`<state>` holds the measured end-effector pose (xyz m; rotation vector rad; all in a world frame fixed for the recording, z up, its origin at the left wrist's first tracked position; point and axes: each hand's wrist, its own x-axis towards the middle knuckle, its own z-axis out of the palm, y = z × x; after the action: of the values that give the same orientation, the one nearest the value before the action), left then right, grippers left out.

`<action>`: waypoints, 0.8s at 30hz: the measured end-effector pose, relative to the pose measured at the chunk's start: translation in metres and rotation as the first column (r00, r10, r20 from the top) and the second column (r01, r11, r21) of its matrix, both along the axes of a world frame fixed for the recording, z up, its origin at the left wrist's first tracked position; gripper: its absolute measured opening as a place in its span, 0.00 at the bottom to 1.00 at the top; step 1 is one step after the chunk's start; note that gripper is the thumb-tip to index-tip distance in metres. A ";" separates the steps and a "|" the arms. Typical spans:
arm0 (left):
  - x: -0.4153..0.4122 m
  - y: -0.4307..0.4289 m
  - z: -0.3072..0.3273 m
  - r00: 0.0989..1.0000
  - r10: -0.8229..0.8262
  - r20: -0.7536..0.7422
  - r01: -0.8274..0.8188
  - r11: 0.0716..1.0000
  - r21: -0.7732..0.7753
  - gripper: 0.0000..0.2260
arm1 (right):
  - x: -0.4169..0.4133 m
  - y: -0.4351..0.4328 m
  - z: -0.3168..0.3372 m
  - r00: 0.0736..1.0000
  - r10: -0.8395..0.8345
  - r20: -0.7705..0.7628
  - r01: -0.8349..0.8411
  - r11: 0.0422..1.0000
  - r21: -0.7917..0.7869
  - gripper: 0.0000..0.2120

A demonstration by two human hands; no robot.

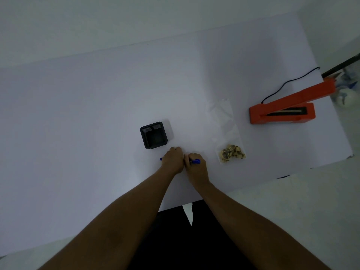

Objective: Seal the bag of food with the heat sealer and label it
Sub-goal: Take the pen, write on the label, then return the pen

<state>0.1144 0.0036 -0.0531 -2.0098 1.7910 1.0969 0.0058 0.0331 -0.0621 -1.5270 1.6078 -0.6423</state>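
A clear plastic bag (224,125) lies flat on the white table, with brown and yellow food pieces (232,152) bunched at its near end. The orange heat sealer (282,112) stands to its right with its arm raised. My left hand (173,159) and my right hand (195,165) are fists side by side, left of the bag. Both grip one blue pen (194,161); its body shows in the right hand and a blue tip sticks out left of the left hand. Whether a cap is coming off is hidden.
A black mesh pen holder (153,135) stands just beyond my left hand. The sealer's black cord (288,82) runs toward the table's far right corner. Clutter (344,94) lies off the right edge. The table's near edge (175,206) is close to my body.
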 end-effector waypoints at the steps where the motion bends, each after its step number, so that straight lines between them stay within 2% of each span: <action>1: 0.000 0.000 0.000 1.000 0.003 -0.001 -0.003 1.000 0.001 0.13 | 0.000 0.000 0.001 1.000 0.001 -0.014 -0.001 1.000 -0.014 0.19; 5: 0.000 0.001 -0.001 1.000 0.005 -0.002 -0.005 1.000 0.007 0.16 | -0.003 0.001 0.006 0.999 -0.010 -0.040 0.009 1.000 -0.020 0.23; 11: 0.000 0.000 -0.001 1.000 0.012 -0.001 -0.012 1.000 0.019 0.17 | -0.003 0.002 0.008 0.999 -0.005 -0.040 0.004 1.000 -0.021 0.19; 16: 0.000 0.000 -0.001 1.000 0.014 -0.005 -0.014 1.000 0.018 0.17 | -0.004 0.000 0.010 0.999 -0.006 -0.050 0.005 1.000 -0.024 0.24; 21: 0.000 0.001 -0.002 1.000 0.005 -0.008 -0.005 1.000 0.005 0.16 | -0.006 0.003 0.012 0.998 0.041 -0.049 -0.043 0.998 -0.035 0.18; 24: 0.001 0.001 -0.002 1.000 0.007 -0.013 -0.007 1.000 0.012 0.18 | -0.008 0.002 0.012 0.998 0.019 -0.057 -0.023 0.998 -0.058 0.21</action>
<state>0.1152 0.0050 -0.0548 -2.0083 1.7803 1.1229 -0.0021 0.0356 -0.0503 -1.6162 1.6257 -0.6450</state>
